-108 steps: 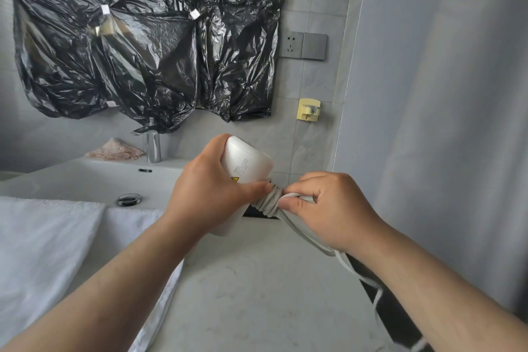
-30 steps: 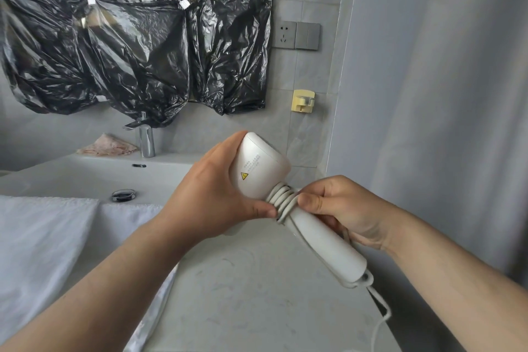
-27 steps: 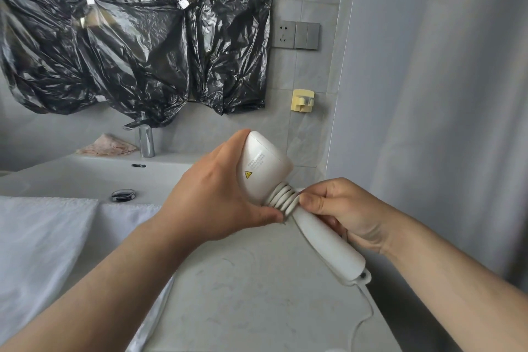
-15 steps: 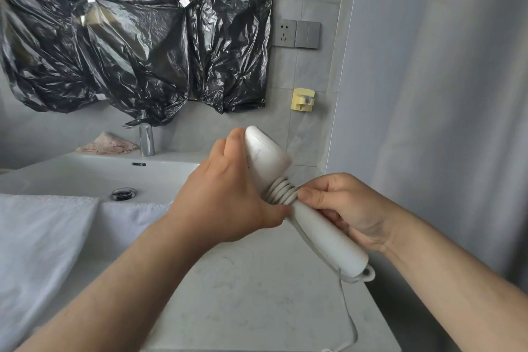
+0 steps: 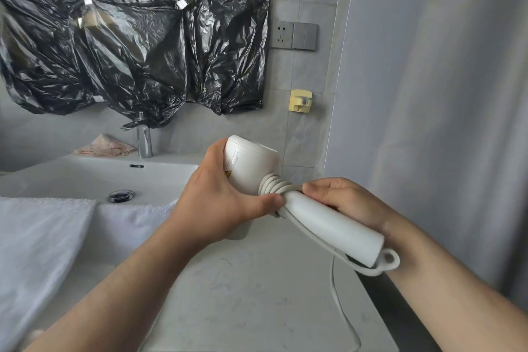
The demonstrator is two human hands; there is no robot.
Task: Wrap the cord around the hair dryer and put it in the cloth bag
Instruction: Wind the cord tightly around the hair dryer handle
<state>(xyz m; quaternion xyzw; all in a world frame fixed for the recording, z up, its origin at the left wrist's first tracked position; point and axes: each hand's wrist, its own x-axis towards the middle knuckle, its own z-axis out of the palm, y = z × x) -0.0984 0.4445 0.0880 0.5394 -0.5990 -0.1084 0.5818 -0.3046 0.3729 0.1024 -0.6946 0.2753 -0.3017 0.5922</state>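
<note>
Clasping hair dryer (image 5: 253, 168), left hand (image 5: 217, 204) curls round.

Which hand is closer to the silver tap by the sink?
Left. The left hand grips the hair dryer right of the tap; the right hand is farther right, pinching the cord.

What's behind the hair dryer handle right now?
Behind the handle is the right hand, its fingers pinching the cord at the coils. Cord also runs along the handle's underside, then hangs toward the counter. The handle hides most of the palm.
</note>
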